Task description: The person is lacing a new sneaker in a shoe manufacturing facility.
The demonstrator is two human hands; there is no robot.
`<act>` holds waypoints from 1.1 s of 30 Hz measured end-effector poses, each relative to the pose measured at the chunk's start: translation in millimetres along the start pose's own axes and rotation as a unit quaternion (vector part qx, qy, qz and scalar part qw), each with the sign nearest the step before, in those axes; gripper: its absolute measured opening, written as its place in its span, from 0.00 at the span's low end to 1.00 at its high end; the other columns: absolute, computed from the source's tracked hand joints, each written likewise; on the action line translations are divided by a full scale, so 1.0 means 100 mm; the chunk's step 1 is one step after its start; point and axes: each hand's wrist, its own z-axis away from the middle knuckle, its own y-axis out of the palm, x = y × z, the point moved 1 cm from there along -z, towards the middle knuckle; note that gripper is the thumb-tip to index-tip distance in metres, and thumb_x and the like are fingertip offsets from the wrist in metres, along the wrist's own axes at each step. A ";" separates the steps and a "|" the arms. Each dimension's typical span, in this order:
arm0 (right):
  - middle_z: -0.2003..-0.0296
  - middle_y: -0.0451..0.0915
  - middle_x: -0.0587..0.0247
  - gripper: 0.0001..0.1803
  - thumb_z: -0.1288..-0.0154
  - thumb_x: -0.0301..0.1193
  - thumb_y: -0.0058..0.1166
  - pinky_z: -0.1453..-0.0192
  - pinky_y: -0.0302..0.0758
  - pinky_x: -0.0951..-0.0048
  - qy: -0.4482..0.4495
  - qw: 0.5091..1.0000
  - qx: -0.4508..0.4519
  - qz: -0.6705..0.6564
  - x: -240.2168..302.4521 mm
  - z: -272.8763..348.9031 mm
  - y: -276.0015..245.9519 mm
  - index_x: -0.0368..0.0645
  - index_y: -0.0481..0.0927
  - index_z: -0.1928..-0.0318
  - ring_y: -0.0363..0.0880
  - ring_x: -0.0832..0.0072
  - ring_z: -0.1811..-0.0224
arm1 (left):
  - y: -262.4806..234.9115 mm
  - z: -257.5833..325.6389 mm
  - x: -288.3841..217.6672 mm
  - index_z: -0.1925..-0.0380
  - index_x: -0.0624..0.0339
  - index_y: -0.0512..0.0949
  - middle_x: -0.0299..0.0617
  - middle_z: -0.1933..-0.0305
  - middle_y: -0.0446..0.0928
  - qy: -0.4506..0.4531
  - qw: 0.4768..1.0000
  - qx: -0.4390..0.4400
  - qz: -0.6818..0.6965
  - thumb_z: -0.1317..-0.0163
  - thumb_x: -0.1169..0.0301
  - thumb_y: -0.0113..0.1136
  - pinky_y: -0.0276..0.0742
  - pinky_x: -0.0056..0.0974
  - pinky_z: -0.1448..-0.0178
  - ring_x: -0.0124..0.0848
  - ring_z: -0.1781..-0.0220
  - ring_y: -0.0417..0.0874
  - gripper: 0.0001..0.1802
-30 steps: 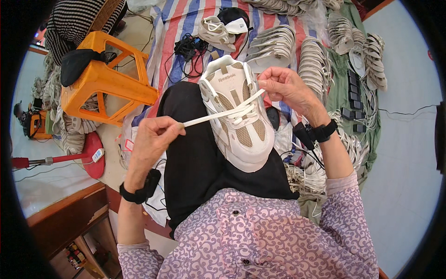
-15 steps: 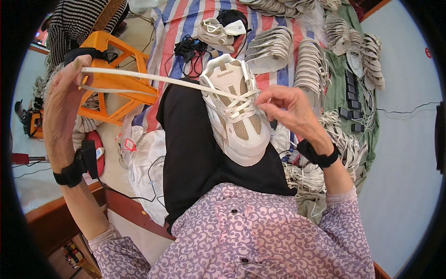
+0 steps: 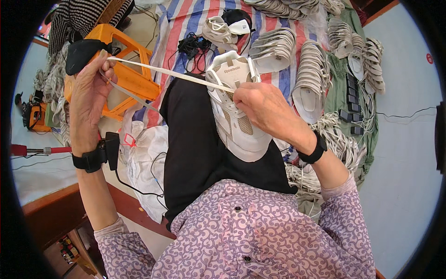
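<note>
Now left hand [image 3: 88,100] pulls white lace [image 3: 162,72] taut; right hand [image 3: 260,109] steadies sneaker [image 3: 237,132].

A white and beige sneaker [image 3: 237,111] lies sole-down on the person's black-clad lap, toe toward six o'clock, tongue up toward twelve. A flat white shoelace [image 3: 167,73] runs taut from its upper eyelets out toward ten o'clock.

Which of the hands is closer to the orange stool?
The left. The left hand is up right over the orange stool, pulling the white lace tight. The right hand is far off to the right, resting on the sneaker on the lap.
</note>
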 end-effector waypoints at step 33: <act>0.70 0.78 0.56 0.15 0.45 0.20 0.55 0.69 0.75 0.62 -0.042 0.993 -0.018 0.107 -0.01 0.11 -0.01 0.40 0.79 0.54 0.81 0.58 0.70 | -0.74 0.01 -0.28 0.64 0.64 0.75 0.36 0.66 0.74 -0.009 0.982 0.011 0.186 0.27 0.72 0.52 0.79 0.29 0.58 0.21 0.68 0.76 0.08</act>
